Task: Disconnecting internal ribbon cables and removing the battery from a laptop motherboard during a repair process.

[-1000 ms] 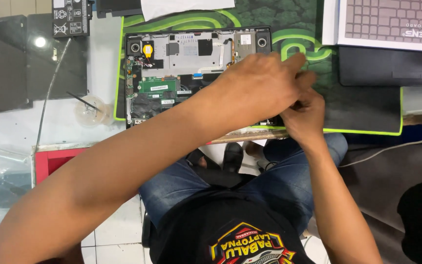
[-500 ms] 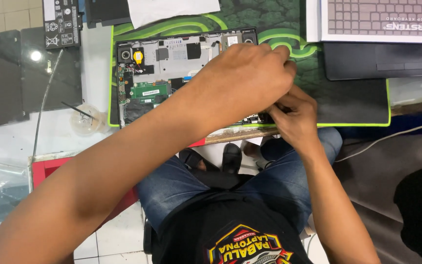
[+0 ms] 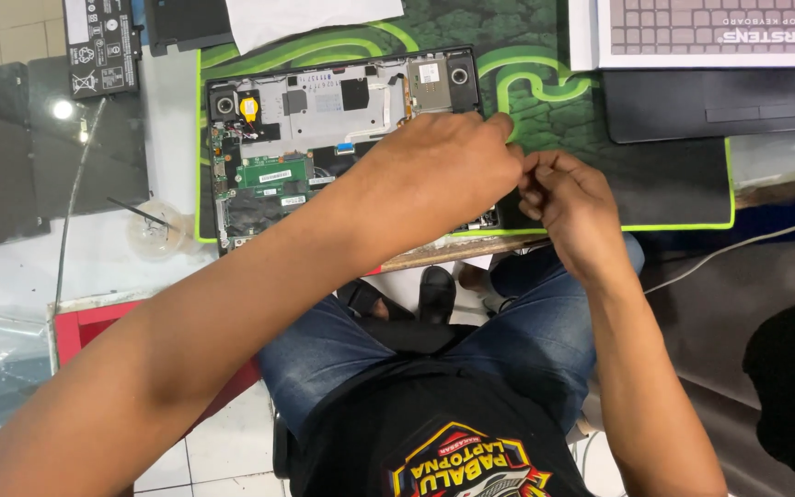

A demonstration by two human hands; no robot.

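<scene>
A person seated at a worktop (image 3: 167, 248) looks down on an opened laptop base (image 3: 324, 138), its bottom cover off and its insides showing. The base lies on a black and green mat (image 3: 600, 110) at the centre of the view.

Progress, judged from how things lie: the opening up is done. The circuit board, a green memory card (image 3: 273, 172) and a yellow coin cell (image 3: 248, 107) at the base's 11 o'clock corner are all exposed. A black battery pack (image 3: 101, 44) lies apart at 10 o'clock, so it seems to be already out. Work at the base's right edge looks unfinished, and nothing is closed up again.

The left hand (image 3: 439, 170) reaches across the base, fingers curled and pressed down over its right part at 3 o'clock. The right hand (image 3: 568, 198) sits just beside it, fingertips pinched together on something too small to make out.

Labels and packages: the battery pack bears a white label with small symbols. A white sticker sits on the green card. At 1 o'clock a flat white box (image 3: 710, 32) pictures a grey keyboard. A white sheet of paper (image 3: 310, 17) lies at 12 o'clock. A small clear cup (image 3: 154, 230) with a thin stick stands at 9 o'clock.
</scene>
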